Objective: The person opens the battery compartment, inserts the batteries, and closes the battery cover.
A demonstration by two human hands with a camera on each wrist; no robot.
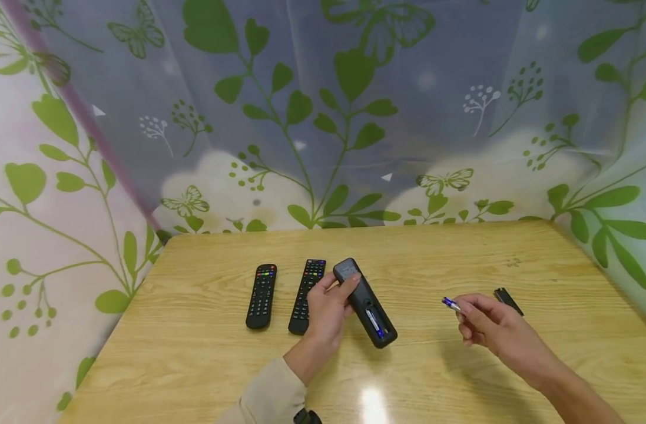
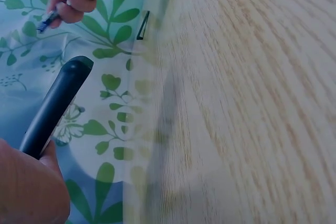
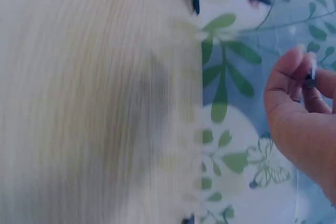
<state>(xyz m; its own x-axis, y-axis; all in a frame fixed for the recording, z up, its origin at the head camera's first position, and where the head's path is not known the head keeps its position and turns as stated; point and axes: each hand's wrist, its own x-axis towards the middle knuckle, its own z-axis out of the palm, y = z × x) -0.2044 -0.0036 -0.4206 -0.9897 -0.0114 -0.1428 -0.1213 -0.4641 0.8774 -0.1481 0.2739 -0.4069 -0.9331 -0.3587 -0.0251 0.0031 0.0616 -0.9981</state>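
Observation:
My left hand (image 1: pixel 327 309) grips a black remote control (image 1: pixel 361 294), its back turned up and its battery compartment uncovered. One blue and white battery (image 1: pixel 374 324) lies in that compartment. In the left wrist view the same remote (image 2: pixel 55 106) appears side-on, raised over the table. Off to the right, my right hand (image 1: pixel 500 330) pinches a second blue and white battery (image 1: pixel 451 304) between thumb and fingers. Just beyond that hand a small black battery cover (image 1: pixel 508 300) lies on the table, partly overlapped by the hand in the head view.
Two more black remotes lie face up on the wooden table (image 1: pixel 195 353): one further left (image 1: pixel 261 296), the other (image 1: pixel 301 300) partly behind my left hand. A leaf-patterned curtain (image 1: pixel 323 118) hangs along the table's back and sides.

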